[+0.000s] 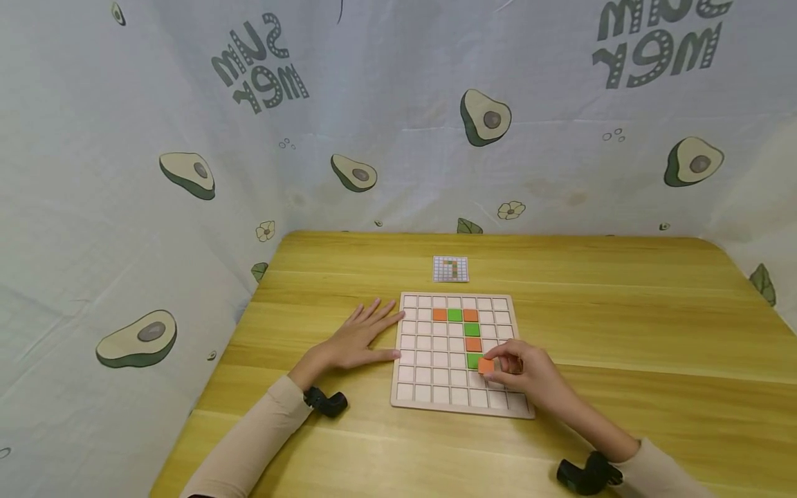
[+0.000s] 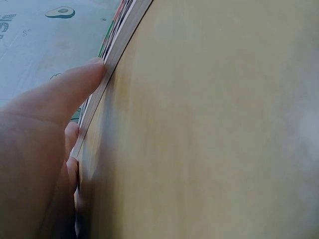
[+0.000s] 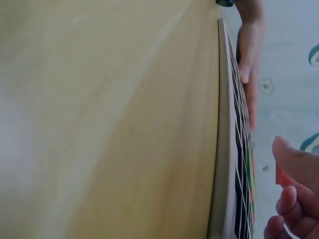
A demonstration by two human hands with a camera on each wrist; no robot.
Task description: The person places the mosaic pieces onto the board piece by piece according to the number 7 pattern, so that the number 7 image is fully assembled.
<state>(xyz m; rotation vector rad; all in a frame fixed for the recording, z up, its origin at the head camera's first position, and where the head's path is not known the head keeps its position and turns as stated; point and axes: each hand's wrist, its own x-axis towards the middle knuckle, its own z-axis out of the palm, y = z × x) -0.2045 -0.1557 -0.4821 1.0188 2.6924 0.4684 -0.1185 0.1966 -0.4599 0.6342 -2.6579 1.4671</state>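
A wooden grid board (image 1: 461,412) lies on the table with orange and green square tiles in some cells. Three tiles run in a row near its top, and others go down a column from the right end of that row, ending at a green tile (image 1: 473,361). My right hand (image 1: 529,370) pinches an orange tile (image 1: 486,366) between thumb and finger, close over the cells just below that green tile. In the right wrist view the orange tile (image 3: 278,174) shows beside the thumb. My left hand (image 1: 358,340) lies with fingers spread, fingertips at the board's left edge.
Behind the board lies a small pattern card (image 1: 451,269) showing a grid with coloured squares. The wooden table (image 1: 623,311) extends to both sides. A white curtain (image 1: 405,124) printed with avocados hangs behind and at the left. Each wrist wears a black camera.
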